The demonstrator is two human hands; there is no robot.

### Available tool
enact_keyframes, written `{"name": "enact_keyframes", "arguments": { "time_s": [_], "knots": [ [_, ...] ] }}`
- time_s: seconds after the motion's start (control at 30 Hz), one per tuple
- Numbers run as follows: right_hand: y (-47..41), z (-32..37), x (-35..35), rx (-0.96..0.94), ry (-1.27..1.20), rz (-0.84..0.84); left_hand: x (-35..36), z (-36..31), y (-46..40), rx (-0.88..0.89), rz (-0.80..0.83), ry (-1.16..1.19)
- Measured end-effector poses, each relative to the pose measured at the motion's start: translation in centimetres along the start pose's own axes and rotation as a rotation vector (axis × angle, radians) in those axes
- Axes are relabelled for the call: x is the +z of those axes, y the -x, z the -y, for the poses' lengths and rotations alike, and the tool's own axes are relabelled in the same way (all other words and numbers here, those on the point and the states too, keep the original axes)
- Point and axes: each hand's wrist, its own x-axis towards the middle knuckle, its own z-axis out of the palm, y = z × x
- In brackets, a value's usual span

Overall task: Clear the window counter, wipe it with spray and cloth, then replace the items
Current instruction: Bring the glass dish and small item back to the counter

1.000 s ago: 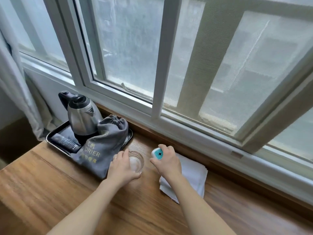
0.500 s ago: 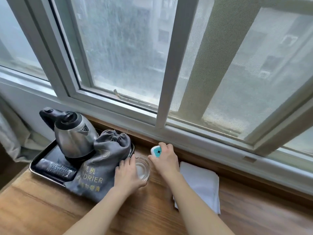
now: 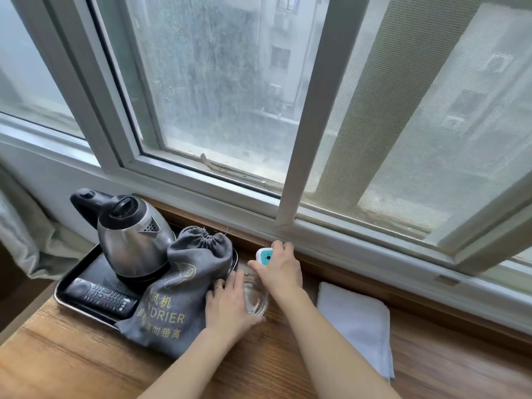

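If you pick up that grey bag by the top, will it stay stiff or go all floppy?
Probably floppy: the grey drawstring bag is wrinkled cloth, slumped over the tray edge. It bulges, so whatever is inside would likely swing and weigh it down.

The counter (image 3: 72, 361) is wood-grained with a low sheen. The kettle (image 3: 132, 243) is brushed, shiny metal with a black plastic lid and handle. The hair-drier bag (image 3: 184, 286) is matt grey cloth; the folded cloth (image 3: 357, 323) is soft white fabric. The clear glass (image 3: 256, 298) is glossy, as is the dark tray (image 3: 62, 295).
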Motion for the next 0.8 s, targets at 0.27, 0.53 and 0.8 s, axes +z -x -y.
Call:
{"name": "enact_keyframes", "arguments": {
  "time_s": [0.27,0.53,0.8],
  "knots": [
    [-1.4,1.4,1.2,0.088,-0.051,-0.011,-2.7,1.3,-3.0,-0.003,0.038,0.698],
    [-1.7,2.0,2.3,0.12,-0.111,-0.054,-3.9,1.4,-4.4,0.02,0.141,0.873],
    [-1.0,1.0,2.5,0.068,-0.19,-0.026,-4.1,1.1,-4.4,0.033,0.14,0.916]
  ]
}}
